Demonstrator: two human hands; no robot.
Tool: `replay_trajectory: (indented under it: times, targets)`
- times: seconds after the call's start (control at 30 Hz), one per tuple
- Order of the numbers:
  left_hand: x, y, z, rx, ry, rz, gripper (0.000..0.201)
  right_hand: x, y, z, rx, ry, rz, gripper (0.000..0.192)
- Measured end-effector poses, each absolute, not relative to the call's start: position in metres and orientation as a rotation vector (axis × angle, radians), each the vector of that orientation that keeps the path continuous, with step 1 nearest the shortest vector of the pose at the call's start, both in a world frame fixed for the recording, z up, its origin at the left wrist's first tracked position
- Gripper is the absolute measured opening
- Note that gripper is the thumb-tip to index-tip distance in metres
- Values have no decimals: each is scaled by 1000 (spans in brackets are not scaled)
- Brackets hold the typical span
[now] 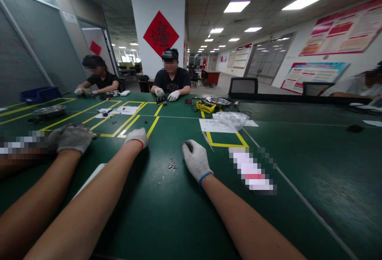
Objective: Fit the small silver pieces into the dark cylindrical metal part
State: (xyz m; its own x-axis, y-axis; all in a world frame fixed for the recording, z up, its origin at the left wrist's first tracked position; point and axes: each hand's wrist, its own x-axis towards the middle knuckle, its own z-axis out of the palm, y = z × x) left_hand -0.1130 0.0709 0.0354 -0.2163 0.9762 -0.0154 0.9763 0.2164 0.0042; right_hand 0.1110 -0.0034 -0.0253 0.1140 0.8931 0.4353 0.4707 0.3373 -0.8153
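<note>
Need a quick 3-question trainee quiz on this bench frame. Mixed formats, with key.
1. True or false: the right hand wears a glove with a red cuff.
2. The small metal parts lie: A) inside the taped square; B) on the green table, between the left hand and the right hand; C) in the plastic bag.
3. Fill in: the tape lines on the table are ____.
Key: 1 false (blue cuff); 2 B; 3 yellow.
</note>
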Motion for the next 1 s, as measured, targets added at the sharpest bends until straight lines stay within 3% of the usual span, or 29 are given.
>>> replay_trajectory:
  times: [0.1, 0.2, 0.33, 0.4, 0.57, 0.77, 1.0]
  targets:
    - [-89, 55, 36, 2155, 2358, 111, 41, 111, -3, -25, -1286, -1536, 497, 24]
    - [-63, 37, 34, 2400, 2109, 543, 44, 110, -3, -26, -1278, -1503, 506, 25]
    - [-39, 12, 29, 2493, 1711, 864, 49, 108, -4, -25, -1296, -1514, 459, 58]
    - [-34, 2, 27, 2501, 1570, 952, 51, 108, -6, -24, -1287, -1562, 427, 60]
    - [-35, -8, 22, 2499, 1401, 1069, 43, 112, -10, -19, -1271, -1735, 432, 38]
    - [-41, -3, 21, 2441, 1318, 1098, 33, 113, -11, -22, -1292, -1636, 465, 43]
    - [-49, 3, 16, 2545, 1460, 607, 31, 115, -3, -30, -1446, -1412, 405, 14]
